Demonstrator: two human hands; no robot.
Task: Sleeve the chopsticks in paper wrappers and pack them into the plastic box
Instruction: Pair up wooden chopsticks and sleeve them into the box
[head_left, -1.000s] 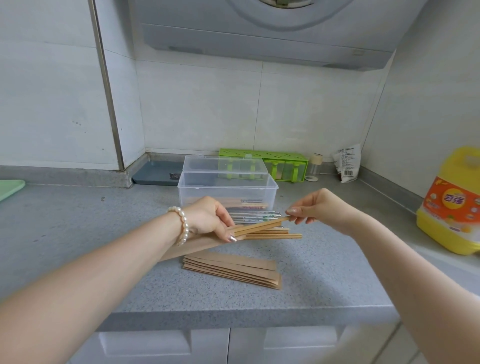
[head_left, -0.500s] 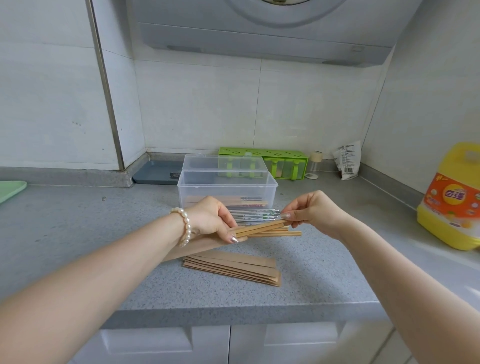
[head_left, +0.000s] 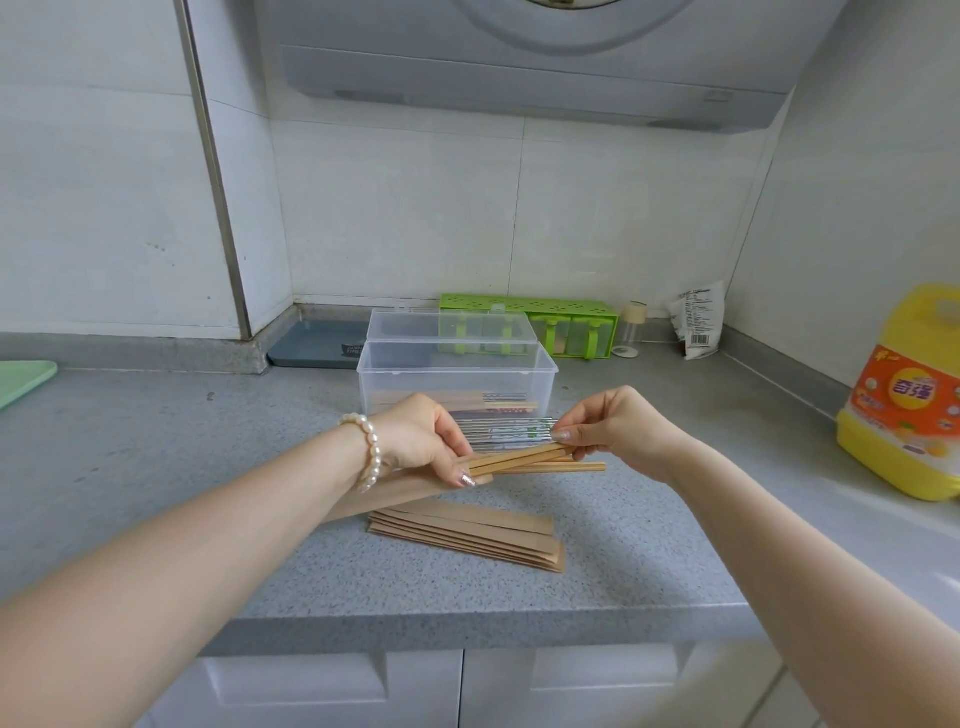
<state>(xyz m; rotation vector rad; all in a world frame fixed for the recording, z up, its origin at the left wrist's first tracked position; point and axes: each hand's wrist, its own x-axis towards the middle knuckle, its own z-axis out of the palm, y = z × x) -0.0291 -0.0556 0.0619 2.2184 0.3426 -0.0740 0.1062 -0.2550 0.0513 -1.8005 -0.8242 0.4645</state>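
The left hand (head_left: 421, 441) pinches the mouth of a wrapper (head_left: 395, 493) above the counter (head_left: 156, 467). The right hand (head_left: 613, 431) pinches the far end of wooden chopsticks (head_left: 524, 460) entering it. The box (head_left: 457, 379) stands just behind; spare wrappers (head_left: 467, 535) lie nearer.

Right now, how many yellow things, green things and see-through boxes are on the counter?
Yellow: 1, the detergent jug.
Green: 2, the seasoning box rack by the wall and the mint tray at the left edge.
See-through boxes: 1, the plastic box with its lid open.
Total: 4.
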